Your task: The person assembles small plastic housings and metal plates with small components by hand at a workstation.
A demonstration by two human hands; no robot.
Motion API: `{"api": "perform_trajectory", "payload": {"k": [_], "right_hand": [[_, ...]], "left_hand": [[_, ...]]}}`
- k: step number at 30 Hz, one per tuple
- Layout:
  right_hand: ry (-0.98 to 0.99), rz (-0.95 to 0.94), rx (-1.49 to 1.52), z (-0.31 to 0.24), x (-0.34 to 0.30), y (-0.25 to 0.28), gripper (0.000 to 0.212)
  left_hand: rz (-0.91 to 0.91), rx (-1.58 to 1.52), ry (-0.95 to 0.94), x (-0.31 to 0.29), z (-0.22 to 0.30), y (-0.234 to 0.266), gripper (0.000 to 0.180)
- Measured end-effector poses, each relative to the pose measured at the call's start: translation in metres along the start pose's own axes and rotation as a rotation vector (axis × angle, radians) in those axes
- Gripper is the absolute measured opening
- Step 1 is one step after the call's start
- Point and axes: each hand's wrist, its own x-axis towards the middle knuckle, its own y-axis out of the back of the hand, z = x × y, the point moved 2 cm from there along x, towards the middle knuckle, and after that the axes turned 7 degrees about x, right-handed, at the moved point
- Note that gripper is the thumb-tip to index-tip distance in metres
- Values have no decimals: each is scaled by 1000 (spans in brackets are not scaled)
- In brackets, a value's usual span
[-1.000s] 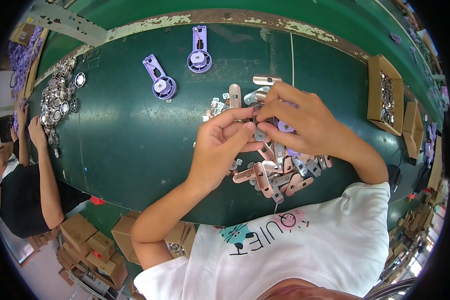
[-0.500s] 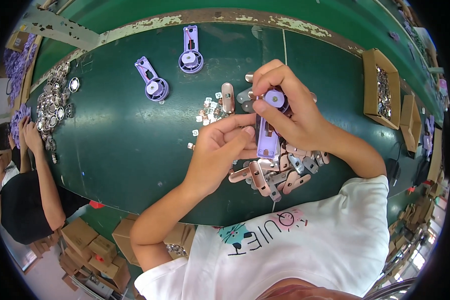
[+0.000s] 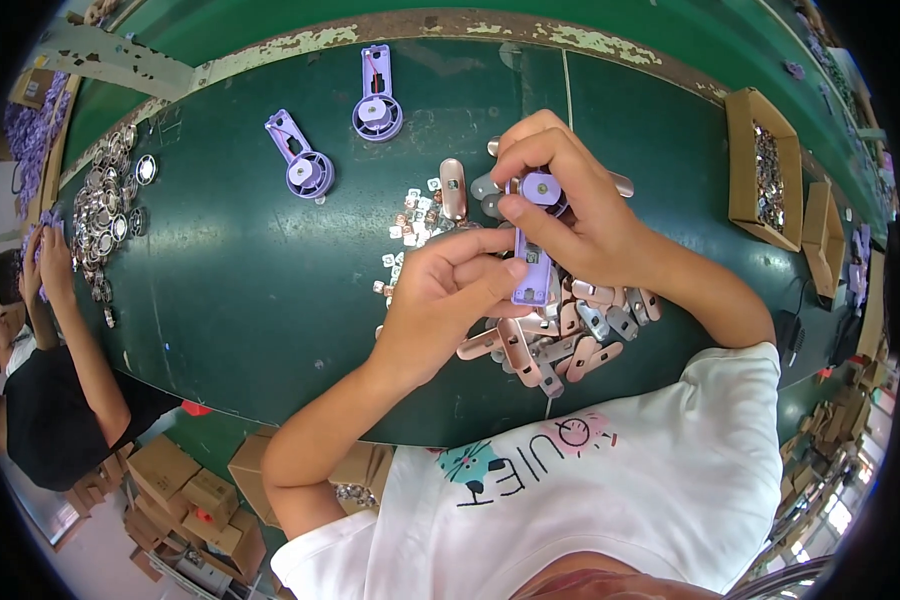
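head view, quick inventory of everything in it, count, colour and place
Held part: one, purple, centre
Similar parts: two, purple, upper left of centre
Oblong plates: many, coppery and grey, centre
Small pieces: many, whitish, left of centre
Rings: many, silvery, table's left end
Heap: one, purple, upper left edge
Open boxes: two, brown, table's right end
Floor boxes: several, brown, lower left
Table: one, dark green, across view
Co-worker: at least one, black clothing, left
Shirt: one, white, bottom
Left hand: one, bare, touching held part
Right hand: one, bare, gripping it

A purple casing [image 3: 533, 262] is held above the desk [image 3: 270, 300], open side up, round end [image 3: 542, 188] away, slim handle [image 3: 536, 284] nearer.
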Motion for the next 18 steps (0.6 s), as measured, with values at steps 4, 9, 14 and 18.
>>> {"api": "perform_trajectory", "payload": {"k": [4, 9, 14, 18], "right_hand": [[65, 16, -48, -1, -2, -2, 26], [122, 68, -87, 2, 2, -5, 33], [-520, 83, 344, -11, 12, 5, 35], [-730, -119, 548, -9, 0, 31, 30]], "left_hand": [[13, -10, -10, 0, -3, -1, 31], [15, -37, -46, 0, 0, 3, 33], [111, 209, -309, 1, -1, 3, 26], [137, 432, -397, 4, 2, -7, 24]]}}
